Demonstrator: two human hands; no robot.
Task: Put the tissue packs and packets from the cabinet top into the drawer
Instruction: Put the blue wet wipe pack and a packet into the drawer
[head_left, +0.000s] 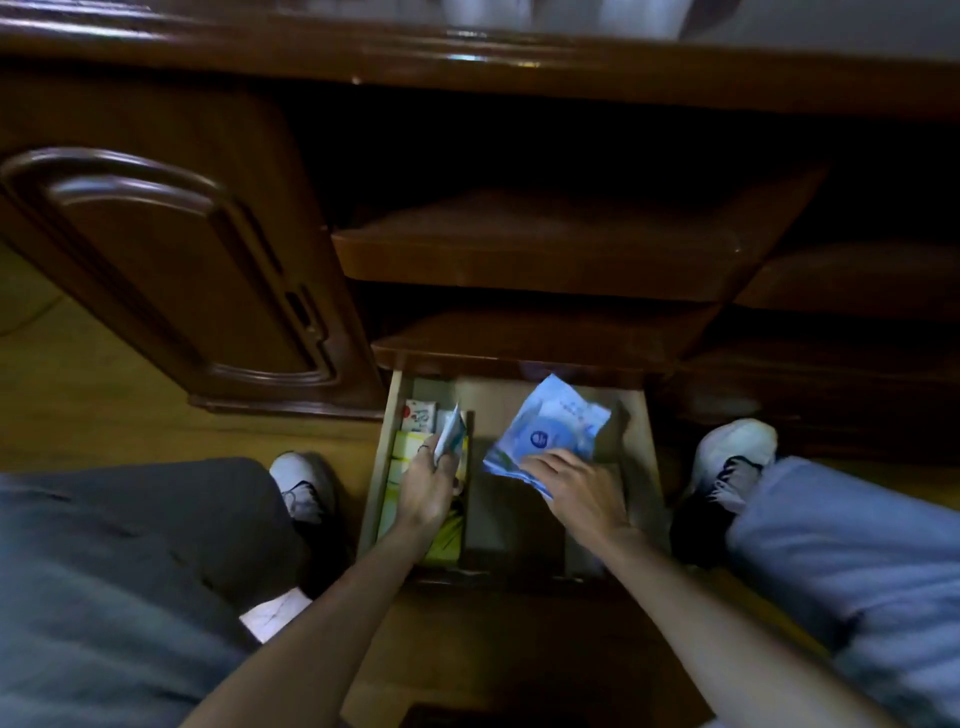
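Tissue packs are going into one open drawer (650, 447) at the bottom of a dark brown cabinet (171, 270). Two hands are reaching into it. The right hand (576, 488) is holding one big blue pack (550, 431) over the right side of the drawer, with its fingers (540, 462) pressing on the near edge of the pack. The left hand (428, 486) is gripping one small pale packet (451, 430), standing it up over the left side of the drawer. Under that hand, a row of yellow-green packs (402, 457) is lying along the left wall; I cannot count them well. One white pack with red marks (418, 415) is lying at the far left corner. Two white shoes (304, 483) are resting on the wooden floor (78, 395), one on each side of the drawer.
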